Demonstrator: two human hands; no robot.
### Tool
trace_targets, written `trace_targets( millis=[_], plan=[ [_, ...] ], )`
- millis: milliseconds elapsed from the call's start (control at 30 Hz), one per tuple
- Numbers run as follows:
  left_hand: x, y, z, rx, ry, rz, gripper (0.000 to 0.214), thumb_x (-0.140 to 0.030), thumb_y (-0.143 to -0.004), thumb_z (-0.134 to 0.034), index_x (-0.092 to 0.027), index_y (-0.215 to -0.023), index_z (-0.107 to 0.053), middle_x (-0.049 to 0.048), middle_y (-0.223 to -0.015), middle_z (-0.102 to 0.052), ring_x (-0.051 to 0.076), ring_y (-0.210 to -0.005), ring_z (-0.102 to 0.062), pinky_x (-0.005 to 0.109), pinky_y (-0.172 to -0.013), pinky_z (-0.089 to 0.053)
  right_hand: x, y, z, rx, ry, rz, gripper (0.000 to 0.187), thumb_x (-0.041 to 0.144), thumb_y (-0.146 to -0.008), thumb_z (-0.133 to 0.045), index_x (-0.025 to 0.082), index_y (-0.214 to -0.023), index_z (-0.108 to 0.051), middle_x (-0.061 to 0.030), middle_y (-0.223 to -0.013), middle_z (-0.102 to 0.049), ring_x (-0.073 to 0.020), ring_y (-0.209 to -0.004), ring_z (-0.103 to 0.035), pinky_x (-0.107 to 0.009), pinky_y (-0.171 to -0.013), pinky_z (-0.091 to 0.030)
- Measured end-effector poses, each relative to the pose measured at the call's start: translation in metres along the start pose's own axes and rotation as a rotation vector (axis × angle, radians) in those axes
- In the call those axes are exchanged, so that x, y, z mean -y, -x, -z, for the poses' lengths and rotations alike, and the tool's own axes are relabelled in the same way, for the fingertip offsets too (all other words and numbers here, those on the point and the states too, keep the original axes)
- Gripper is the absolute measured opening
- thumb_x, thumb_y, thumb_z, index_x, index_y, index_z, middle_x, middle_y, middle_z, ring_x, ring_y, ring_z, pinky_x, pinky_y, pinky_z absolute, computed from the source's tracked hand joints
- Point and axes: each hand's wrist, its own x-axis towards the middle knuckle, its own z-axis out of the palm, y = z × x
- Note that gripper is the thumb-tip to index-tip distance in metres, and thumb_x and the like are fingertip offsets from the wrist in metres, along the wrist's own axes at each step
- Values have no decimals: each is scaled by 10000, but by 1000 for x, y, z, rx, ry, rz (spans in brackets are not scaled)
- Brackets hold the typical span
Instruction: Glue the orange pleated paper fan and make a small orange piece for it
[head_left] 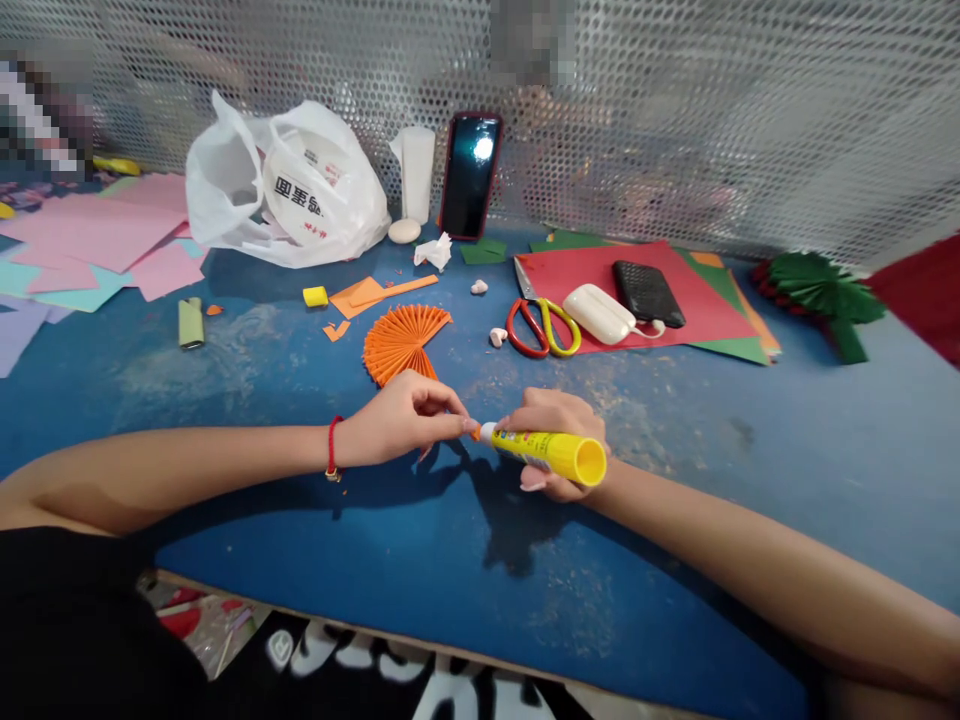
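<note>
My right hand [566, 415] is wrapped round a yellow glue stick [551, 452], whose white tip points left. Between the thumb and finger of my left hand [412, 415] is a small piece of orange paper [475, 431], touching or very close to the glue tip. Just beyond my left hand lies a pleated orange paper fan [401, 340], opened into a wide part-circle. A yellow glue cap [315, 296] stands on the blue table beside orange paper scraps [360, 297].
Scissors [544, 325] with red and yellow handles lie near red paper [577, 270], a white device [600, 313] and a black case [649, 293]. Behind are a phone [471, 175] and a white plastic bag [289, 185]. A green paper fan [817, 290] lies right; pink sheets [97, 225] lie left.
</note>
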Motion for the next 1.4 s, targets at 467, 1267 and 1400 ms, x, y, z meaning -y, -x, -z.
trace_targets(
  millis=[467, 1267, 1400],
  plan=[
    [-2, -3, 7, 124, -44, 60, 193, -283, -715, -744, -110, -651, -687, -45, -428, -525, 36, -366, -426, 138, -369, -289, 0, 1, -3, 126, 94, 285, 443, 604, -958, -452, 178, -961, -573, 51, -533, -449, -130, -455, -385, -288, -453, -265],
    [1, 0, 8, 183, -97, -1, 204, -304, -753, -716, -110, -692, -693, -13, -509, -577, 51, -448, -466, 145, -434, -336, 7, -1, -3, 102, 287, 461, 436, 635, -866, -587, 214, -754, -619, 52, -533, -449, -96, -459, -367, -281, -437, -220],
    [1, -1, 6, 170, -105, -3, 168, -267, -723, -727, -110, -679, -687, -19, -508, -576, 47, -451, -463, 138, -431, -340, 8, -2, -3, 97, 297, 465, 421, 605, -855, -625, 197, -754, -632, 54, -526, -452, -90, -457, -372, -277, -429, -220]
  ],
)
